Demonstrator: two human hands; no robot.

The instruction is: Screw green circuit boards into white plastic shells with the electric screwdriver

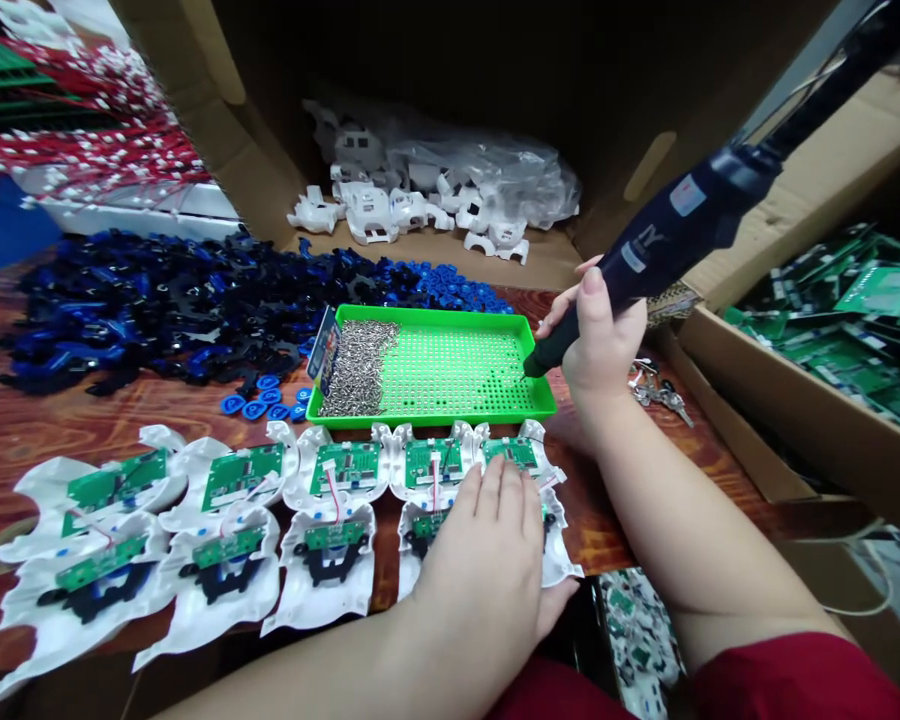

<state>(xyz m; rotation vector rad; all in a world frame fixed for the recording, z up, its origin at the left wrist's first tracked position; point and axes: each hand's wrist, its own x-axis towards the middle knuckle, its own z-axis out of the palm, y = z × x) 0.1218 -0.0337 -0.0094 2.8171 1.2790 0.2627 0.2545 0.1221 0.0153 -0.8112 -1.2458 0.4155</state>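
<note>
My right hand (604,340) is wrapped around a dark electric screwdriver (667,225), slanting down to the left. Its tip is at the right end of a green perforated tray (450,415). A heap of small screws (356,370) fills the tray's left part. My left hand (487,550) lies with fingers stretched out over the rightmost white shell (562,560), hiding much of it. Several more white shells (319,600) stand in a row to the left. They hold green circuit boards (345,467), black brackets (326,565) and thin cables.
Blue and black plastic parts (157,300) are piled behind the row. White shells (371,210) and a clear bag lie in a cardboard box. Keys (656,390) rest right of my right wrist. A carton of circuit boards (862,310) stands right; red cables (120,110) hang at left.
</note>
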